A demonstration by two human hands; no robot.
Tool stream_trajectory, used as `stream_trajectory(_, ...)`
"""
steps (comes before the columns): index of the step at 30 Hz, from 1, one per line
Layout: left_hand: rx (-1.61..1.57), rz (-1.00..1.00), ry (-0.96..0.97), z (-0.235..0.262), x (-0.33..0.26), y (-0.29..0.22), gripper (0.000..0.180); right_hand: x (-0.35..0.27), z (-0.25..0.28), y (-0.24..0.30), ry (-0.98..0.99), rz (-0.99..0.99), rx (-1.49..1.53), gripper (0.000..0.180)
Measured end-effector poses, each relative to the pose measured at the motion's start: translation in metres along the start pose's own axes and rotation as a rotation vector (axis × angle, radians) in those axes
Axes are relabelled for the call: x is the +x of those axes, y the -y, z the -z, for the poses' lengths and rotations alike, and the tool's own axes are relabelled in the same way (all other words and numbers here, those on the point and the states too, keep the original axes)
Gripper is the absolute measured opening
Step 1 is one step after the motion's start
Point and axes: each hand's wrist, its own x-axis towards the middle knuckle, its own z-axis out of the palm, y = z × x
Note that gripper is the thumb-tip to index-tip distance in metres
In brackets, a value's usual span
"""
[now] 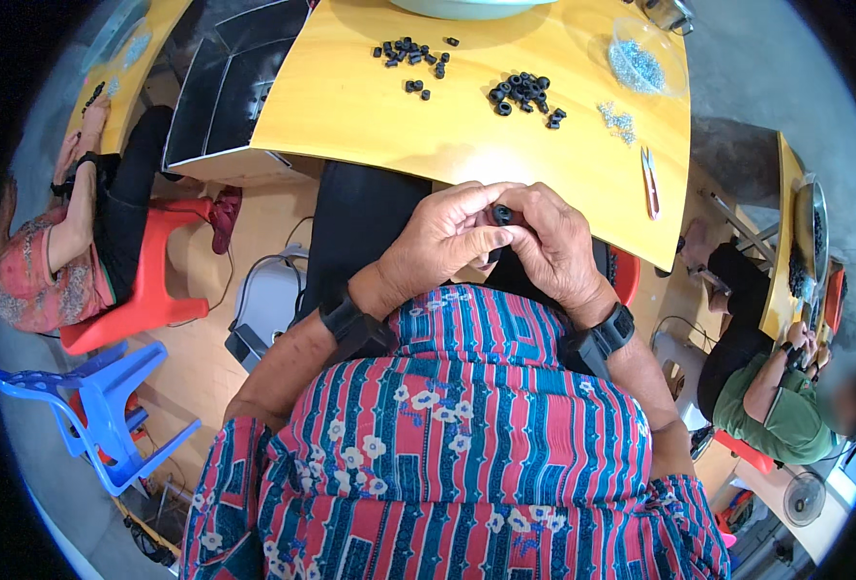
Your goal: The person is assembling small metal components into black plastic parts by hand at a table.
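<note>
Just off the table's near edge, my two hands meet around a small black ring-shaped part [502, 215] with a hole in its end. My left hand [445, 230] pinches it between thumb and fingers. From the other side, the bent fingers of my right hand [550, 237] close on the same part. On the yellow table [350, 116] beyond lies a pile of round black parts [520, 91], and farther left a scatter of smaller black pieces [408, 52]. Clear, shiny little pieces [618, 123] lie toward the right, near small red-handled scissors [650, 182].
A clear bowl of shiny pieces [638, 66] stands at the back right, and a pale basin [471, 8] at the far edge. Left of the table is a black open box [230, 87]. A blue chair [109, 416] stands lower left. Seated co-workers are at both sides.
</note>
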Motion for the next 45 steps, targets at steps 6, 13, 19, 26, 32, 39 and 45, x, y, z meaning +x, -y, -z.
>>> stream_trajectory(6, -0.299, 0.211, -0.088, 0.002, 0.000, 0.004, 0.034, 0.001, -0.001, 0.003, -0.025, 0.024, -0.028, 0.033)
stream_trajectory(13, -0.297, 0.230, -0.117, 0.006, 0.000, 0.004, 0.036, 0.001, 0.000, 0.006, 0.007, -0.034, 0.042, 0.031)
stream_trajectory(19, -0.275, 0.234, -0.076, 0.011, -0.001, -0.001, 0.037, 0.002, -0.001, 0.008, -0.008, 0.005, 0.029, 0.029)
stream_trajectory(26, -0.264, 0.258, -0.079, 0.011, -0.002, 0.001, 0.041, 0.005, -0.001, 0.008, 0.008, -0.030, 0.007, 0.030)
stream_trajectory(32, -0.216, 0.100, 0.017, 0.001, -0.004, -0.004, 0.054, 0.003, -0.001, 0.006, 0.001, -0.030, -0.002, 0.027)
stream_trajectory(39, 0.170, -0.006, -0.057, -0.003, 0.001, -0.010, 0.040, -0.003, -0.004, 0.004, 0.007, -0.042, 0.027, 0.029)
stream_trajectory(45, 0.345, -0.078, -0.096, -0.005, 0.001, -0.009, 0.040, -0.002, -0.004, 0.005, 0.010, -0.041, 0.014, 0.029)
